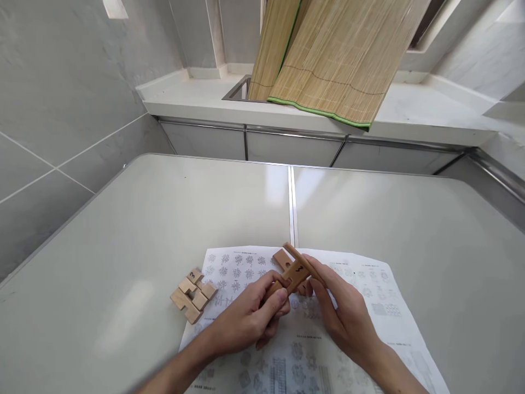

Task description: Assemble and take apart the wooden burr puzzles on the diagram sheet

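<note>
A wooden puzzle (294, 274) marked 3 sits between my hands, my left hand (255, 317) pinching its lower-left end, my right hand (348, 312) gripping its long bar (296, 255), slanting toward my right palm, above a printed sheet (394, 328).

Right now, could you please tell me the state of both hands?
Left hand: closed, holding wooden pieces.
Right hand: partly closed, holding the slim wooden bar among them.

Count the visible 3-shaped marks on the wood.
2: one on the wooden assembly held by left hand and right hand; one on the cluster at the paper's left edge. Others may be hidden.
</note>
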### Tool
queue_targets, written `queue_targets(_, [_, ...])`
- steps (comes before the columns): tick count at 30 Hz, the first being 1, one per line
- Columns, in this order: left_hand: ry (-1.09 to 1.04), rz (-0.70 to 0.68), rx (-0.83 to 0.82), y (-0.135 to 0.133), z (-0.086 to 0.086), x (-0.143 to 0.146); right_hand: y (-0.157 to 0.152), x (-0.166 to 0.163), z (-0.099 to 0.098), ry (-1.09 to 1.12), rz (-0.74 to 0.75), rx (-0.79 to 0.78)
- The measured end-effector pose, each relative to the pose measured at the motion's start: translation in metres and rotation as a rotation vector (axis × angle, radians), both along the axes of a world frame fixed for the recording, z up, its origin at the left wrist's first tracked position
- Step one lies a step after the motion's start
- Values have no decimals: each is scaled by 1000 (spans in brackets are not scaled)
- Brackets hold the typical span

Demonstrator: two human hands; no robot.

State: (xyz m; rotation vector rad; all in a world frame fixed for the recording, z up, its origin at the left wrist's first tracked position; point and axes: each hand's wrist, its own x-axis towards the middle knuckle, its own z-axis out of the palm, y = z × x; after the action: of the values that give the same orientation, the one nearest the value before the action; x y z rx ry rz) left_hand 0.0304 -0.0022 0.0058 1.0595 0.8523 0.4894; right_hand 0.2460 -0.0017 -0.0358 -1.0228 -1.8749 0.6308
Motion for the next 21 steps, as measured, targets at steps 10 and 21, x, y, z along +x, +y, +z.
queue_targets(10, [-2,-6,31,2,-5,-2,-2,-7,6,-83,105,30])
queue_targets(21, [3,-8,67,5,0,2,-5,-4,-1,43,-72,21])
